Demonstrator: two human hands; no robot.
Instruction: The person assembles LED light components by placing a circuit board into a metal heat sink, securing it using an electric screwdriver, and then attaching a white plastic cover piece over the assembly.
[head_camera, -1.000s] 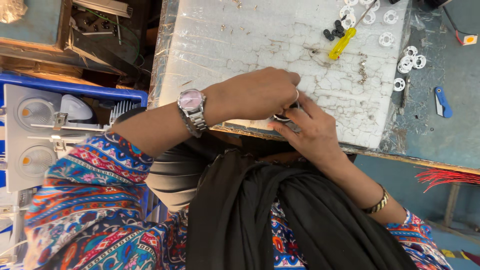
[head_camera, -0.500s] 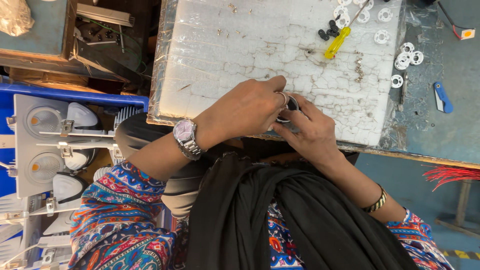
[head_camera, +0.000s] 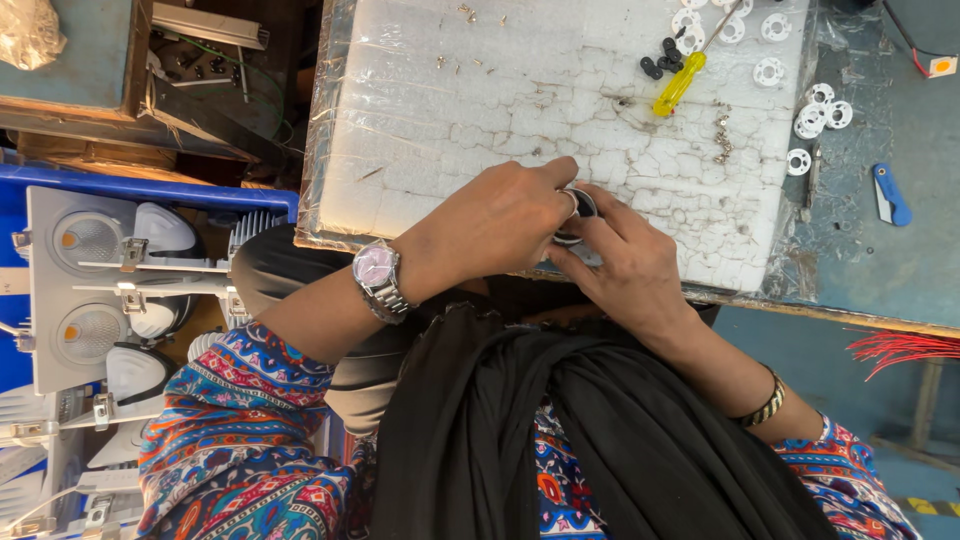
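Together, both hands close on one small round part at the near edge of the white foam pad.

Held between the left hand (head_camera: 500, 225) and the right hand (head_camera: 625, 265), the small dark round part (head_camera: 578, 212) sits just above the foam pad (head_camera: 480, 90) on the table (head_camera: 880, 270); its ring face looks up and away from the person, and most of it is hidden, so its long axis cannot be told. Left fingers (head_camera: 555, 180) curl over its top, right fingers (head_camera: 600, 205) pinch it from the side, both narrow and touching it. Further off lie a yellow-handled screwdriver (head_camera: 680, 83), white plastic rings (head_camera: 820, 110) and a blue cutter (head_camera: 890, 195). A blue crate (head_camera: 150, 185) at the left holds white light fittings (head_camera: 90, 290).
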